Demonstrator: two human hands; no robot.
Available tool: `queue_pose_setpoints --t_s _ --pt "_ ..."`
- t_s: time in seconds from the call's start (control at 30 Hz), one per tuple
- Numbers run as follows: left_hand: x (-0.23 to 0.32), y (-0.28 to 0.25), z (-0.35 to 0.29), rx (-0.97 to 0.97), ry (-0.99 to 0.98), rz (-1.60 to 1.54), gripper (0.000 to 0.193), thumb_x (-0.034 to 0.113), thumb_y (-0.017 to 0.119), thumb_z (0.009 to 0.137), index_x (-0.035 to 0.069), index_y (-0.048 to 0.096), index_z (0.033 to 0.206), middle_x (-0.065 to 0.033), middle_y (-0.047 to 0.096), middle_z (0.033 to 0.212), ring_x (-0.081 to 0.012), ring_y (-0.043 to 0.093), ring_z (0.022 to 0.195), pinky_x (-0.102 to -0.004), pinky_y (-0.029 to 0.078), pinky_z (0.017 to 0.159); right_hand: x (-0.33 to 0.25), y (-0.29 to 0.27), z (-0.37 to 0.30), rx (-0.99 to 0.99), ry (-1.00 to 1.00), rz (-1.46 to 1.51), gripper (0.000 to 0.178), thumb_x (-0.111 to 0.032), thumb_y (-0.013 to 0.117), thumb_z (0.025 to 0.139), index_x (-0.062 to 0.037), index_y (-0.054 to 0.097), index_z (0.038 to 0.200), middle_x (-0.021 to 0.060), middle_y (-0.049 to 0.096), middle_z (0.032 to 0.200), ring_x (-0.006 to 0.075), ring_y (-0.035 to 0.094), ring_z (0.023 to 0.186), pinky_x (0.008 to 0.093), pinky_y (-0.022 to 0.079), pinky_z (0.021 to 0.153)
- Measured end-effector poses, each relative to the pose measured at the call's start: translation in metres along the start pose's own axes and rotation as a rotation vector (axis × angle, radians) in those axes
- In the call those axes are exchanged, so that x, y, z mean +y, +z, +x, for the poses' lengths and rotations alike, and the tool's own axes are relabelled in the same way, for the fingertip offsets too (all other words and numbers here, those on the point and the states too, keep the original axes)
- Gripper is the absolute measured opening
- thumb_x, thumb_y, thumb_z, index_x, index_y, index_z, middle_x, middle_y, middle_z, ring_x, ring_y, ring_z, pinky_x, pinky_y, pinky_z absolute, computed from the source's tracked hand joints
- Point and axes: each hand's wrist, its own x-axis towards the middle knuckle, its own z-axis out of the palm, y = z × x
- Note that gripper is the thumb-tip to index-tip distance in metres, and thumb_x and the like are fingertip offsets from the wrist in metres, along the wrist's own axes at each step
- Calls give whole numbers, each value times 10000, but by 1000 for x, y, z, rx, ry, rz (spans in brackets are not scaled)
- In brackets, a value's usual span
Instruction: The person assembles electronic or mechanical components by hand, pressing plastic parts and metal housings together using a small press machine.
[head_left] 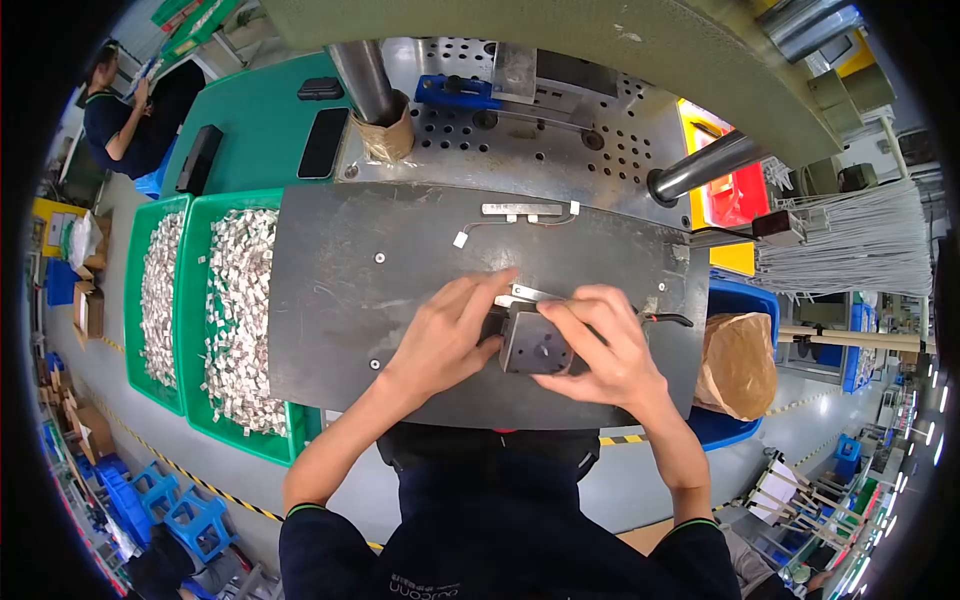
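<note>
A small dark square metal block (536, 345), with little holes in its face, is held low over the grey work plate (330, 300) between both hands. My left hand (445, 335) is closed at the block's left side, thumb against it and index finger by a thin silvery metal strip (530, 293). The strip lies along the block's far edge. My right hand (605, 355) is closed around the block's right side, fingers bent over its top. Farther off on the plate lies a narrow metal bar with wires and white connectors (522, 210).
Left stand green bins (197, 300) full of small silvery pieces. Behind are a perforated metal bed (450, 150), a steel post (365, 85) and a phone (323, 143). Right is a blue bin (720, 425) with brown paper (738, 365). A person (120, 120) sits far left.
</note>
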Motion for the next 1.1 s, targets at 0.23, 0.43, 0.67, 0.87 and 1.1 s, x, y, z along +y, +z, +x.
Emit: queue_pose_setpoints --t_s 0.23,0.43,0.67,0.87,1.1 --pt "-3 -1 -4 109 -83 58 731 115 933 709 47 606 1358 -115 718 1185 -356 672 1127 -436 559 958 61 -18 -10 92 385 -245 619 -272 938 621 -37 707 1145 86 568 962 290 559 944 428 421 883" --pt "0 -9 3 95 -8 84 448 74 827 793 4 683 1211 -113 702 1142 -341 656 1062 -439 530 952 57 7 -28 242 528 -369 550 -158 858 747 -83 684 1263 112 615 1186 325 535 1211 448 382 1051" --pt "-14 -11 4 63 87 236 353 -41 731 804 -7 739 1156 -109 713 1106 -326 670 1053 -432 552 923 16 31 -17 0 341 -51 253 -51 778 893 -31 731 1141 96 725 1074 283 672 1027 411 424 1014" --pt "4 -29 12 229 139 93 327 -53 748 772 2 762 1093 -114 712 1059 -325 692 1003 -429 585 867 8 12 -4 231 314 117 236 25 804 824 -2 741 1050 112 729 971 289 690 949 415 488 953" --pt "-1 -34 -23 -273 245 103 244 76 844 793 26 790 1026 -72 742 984 -287 709 989 -424 589 865 3 5 -31 -268 22 140 232 -57 811 791 -20 754 1012 65 699 922 240 670 951 407 509 918"
